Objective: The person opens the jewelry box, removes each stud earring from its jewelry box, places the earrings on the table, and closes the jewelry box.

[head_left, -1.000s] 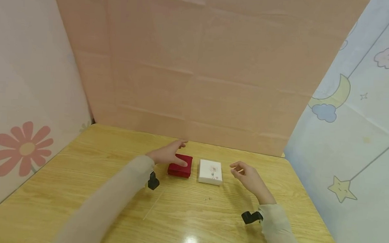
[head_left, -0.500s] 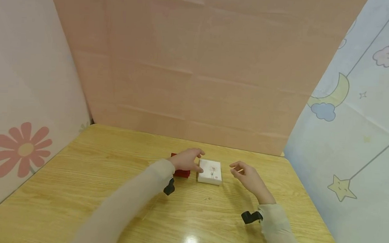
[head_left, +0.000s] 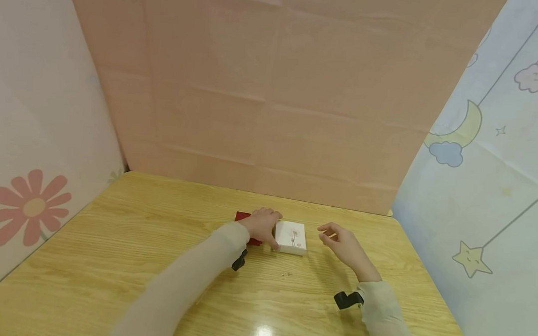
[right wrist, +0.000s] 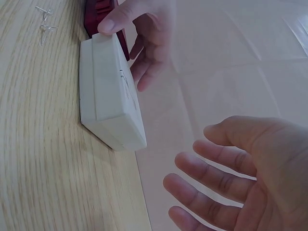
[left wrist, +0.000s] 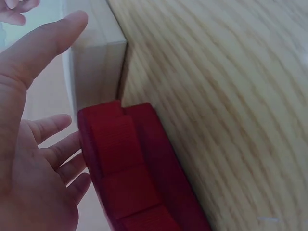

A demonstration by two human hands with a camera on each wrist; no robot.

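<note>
On the table sits a white lidded box (head_left: 291, 235) with a small flower print, directly right of a red box (head_left: 243, 216). My left hand (head_left: 264, 225) reaches over the red box, covering much of it, to the white box's left side. In the right wrist view, the left thumb (right wrist: 109, 25) lies at the white box's corner, with the other fingers beyond the far side. A red ribbon bow (left wrist: 127, 168) tops the red box in the left wrist view. My right hand (head_left: 343, 243) hovers to the right of the white box, fingers loosely bent and holding nothing.
Two tiny thin shiny pieces (right wrist: 45, 29) lie on the wooden table (head_left: 227, 306) in front of the white box. A pinkish backdrop (head_left: 262, 112) rises behind the table's far edge, with printed cloths at left and right.
My left hand has moved right from the red box to the white box's left edge. The right hand and both boxes stay about where they were.
</note>
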